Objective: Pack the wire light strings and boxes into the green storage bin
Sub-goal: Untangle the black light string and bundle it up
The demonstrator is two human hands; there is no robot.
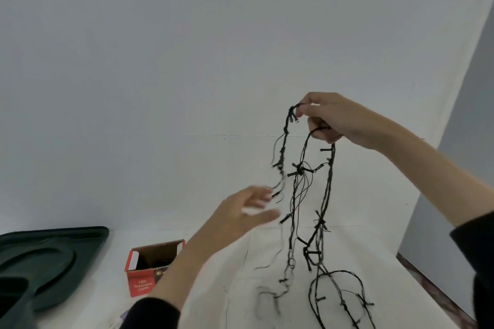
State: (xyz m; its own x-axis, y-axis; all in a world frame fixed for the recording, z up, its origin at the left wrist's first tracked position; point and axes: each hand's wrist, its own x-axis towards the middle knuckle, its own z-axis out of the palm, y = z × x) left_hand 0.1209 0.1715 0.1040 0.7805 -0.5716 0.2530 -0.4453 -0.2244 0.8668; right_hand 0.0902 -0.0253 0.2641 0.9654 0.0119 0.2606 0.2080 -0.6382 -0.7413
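Observation:
My right hand [334, 120] is raised in front of the white wall and pinches the top of a black wire light string [324, 205]. The string hangs down in several tangled strands, and its lower loops reach the white table. My left hand [248, 211], blurred, has its fingers spread and sits just left of the hanging strands, near one loose end. A red cardboard box [149, 272] stands open on the table below my left forearm, with something dark inside it. A dark green lid [50, 256] of the storage bin lies at the lower left.
The white table [347, 254] runs to an edge at the right, where a patterned floor [433, 288] shows. A white wall [187, 61] fills the back. Something small and purple peeks out by my left sleeve at the bottom.

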